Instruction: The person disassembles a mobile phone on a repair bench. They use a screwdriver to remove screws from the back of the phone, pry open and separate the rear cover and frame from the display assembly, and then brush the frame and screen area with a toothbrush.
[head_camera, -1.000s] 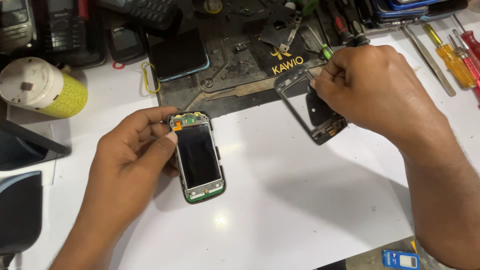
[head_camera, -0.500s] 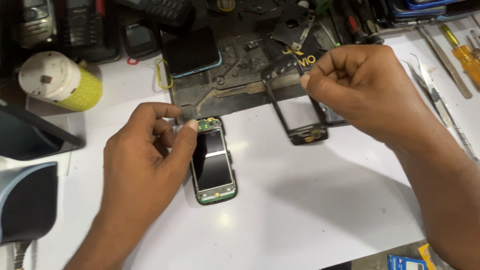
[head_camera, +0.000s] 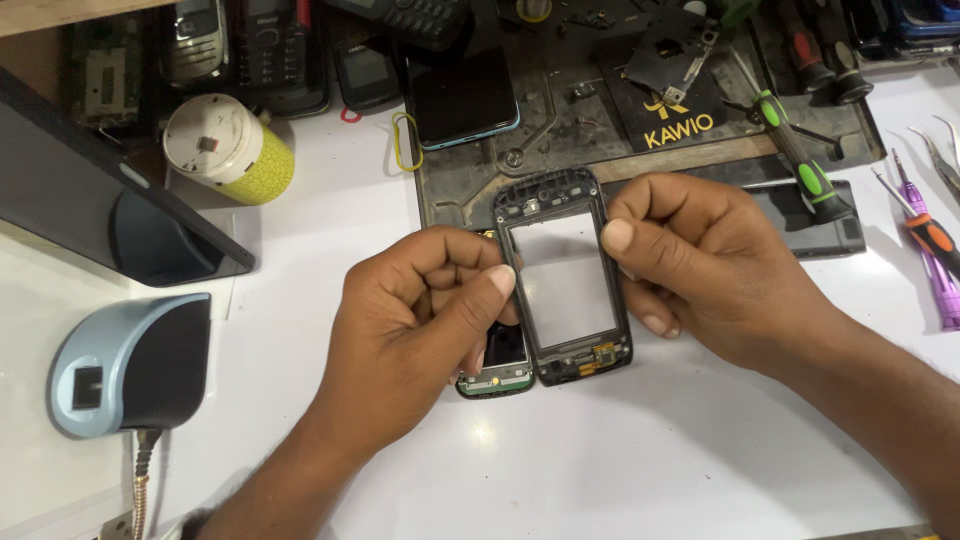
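Note:
My right hand (head_camera: 705, 265) holds a black phone front frame with a clear touch panel (head_camera: 565, 285) by its right edge, upright over the white table. My left hand (head_camera: 420, 320) pinches the frame's left edge with the thumb and also covers a small opened phone body with a green board (head_camera: 497, 367), which lies on the table under the hand. Only the phone's lower end shows. The frame sits right beside the phone body and partly over it.
A dark repair mat (head_camera: 600, 130) with screws, metal parts and a dark phone (head_camera: 465, 100) lies behind the hands. Screwdrivers (head_camera: 800, 150) and tweezers (head_camera: 930, 240) lie at right. A yellow-white tub (head_camera: 225, 145), old phones (head_camera: 270, 50), a dark slanted stand (head_camera: 110, 200) and a blue-grey device (head_camera: 125, 365) are at left.
My right hand has brought the black frame left and down from the mat's edge to the phone body. My left hand now grips both the frame's edge and the phone.

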